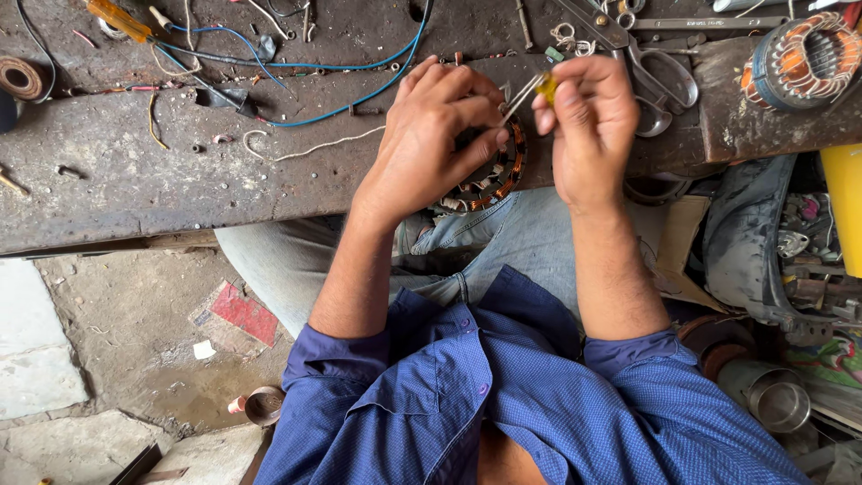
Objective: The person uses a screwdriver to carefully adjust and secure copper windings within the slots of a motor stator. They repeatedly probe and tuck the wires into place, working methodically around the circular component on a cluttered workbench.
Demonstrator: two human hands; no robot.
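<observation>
At the worn wooden counter edge, the left hand is gripping the round copper-wound stator; the right hand, pinching a yellow-handled thin metal tool, should probably probe gently.

Under your left hand sits a motor stator wound in copper-orange coils against a dark core. Your right hand pinches a tool with a yellow handle and silver shaft. Beyond your left hand a blue wire curves over the grey, stained workbench. To the right of your right hand lies a second stator, orange and grey. Your sleeves are blue, finely checked.
</observation>
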